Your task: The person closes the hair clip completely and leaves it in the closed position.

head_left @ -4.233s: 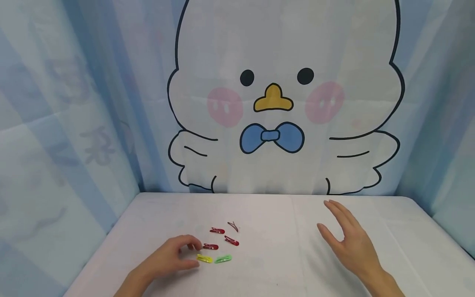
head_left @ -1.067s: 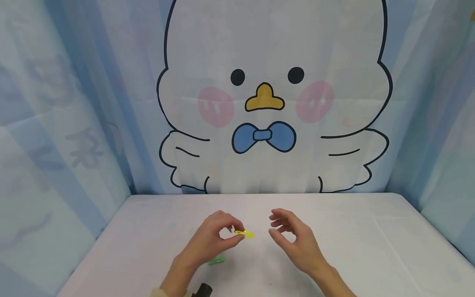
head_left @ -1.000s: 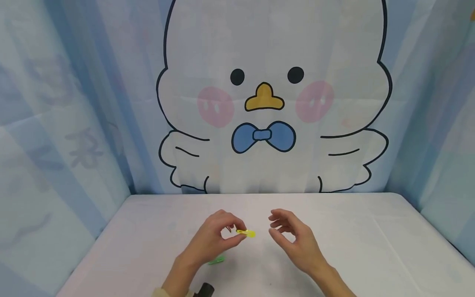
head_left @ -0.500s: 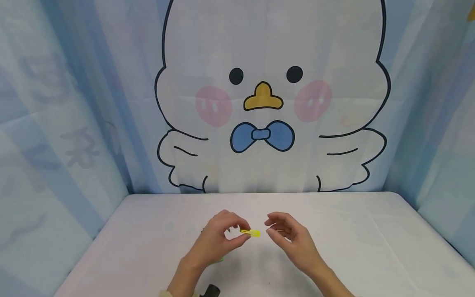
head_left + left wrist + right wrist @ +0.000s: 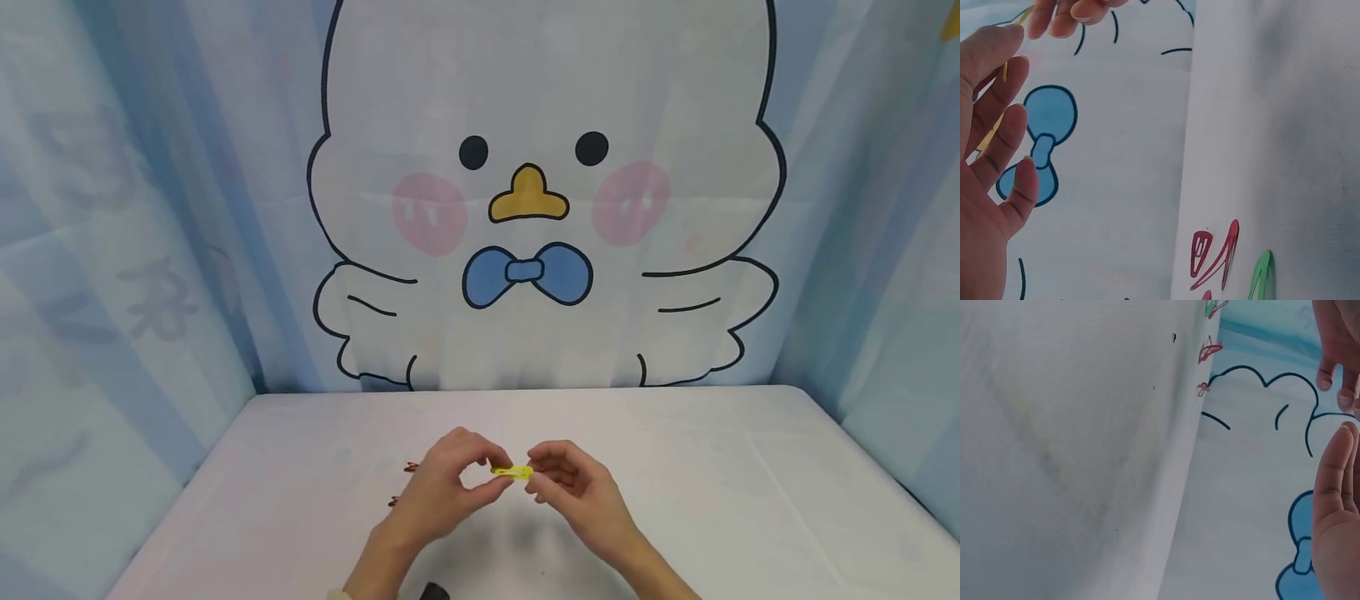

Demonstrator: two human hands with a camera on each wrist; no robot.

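Above the table, my left hand [image 5: 442,487] pinches a yellow snap hair clip [image 5: 513,472] between thumb and index finger, its length pointing right. The thumb and fingertips of my right hand [image 5: 581,492] close on the clip's other end. In the left wrist view a thin edge of the yellow clip [image 5: 1024,15] shows by the left thumb, with the right fingertips beside it. Below, on the table, lie a green hair clip [image 5: 1261,275] and several red hair clips [image 5: 1200,253]. The left hand and forearm hide most of these in the head view.
The white table [image 5: 720,500] ends at a hanging curtain [image 5: 675,333] printed with a cartoon bird. More curtain [image 5: 112,250] hangs along the left side. A small black object [image 5: 434,592] shows by the left wrist at the bottom edge.
The left hand has picked the yellow hair clip off the table and carried it up and right. The right hand has come in leftward, its fingers closing from apart onto the clip's free end.
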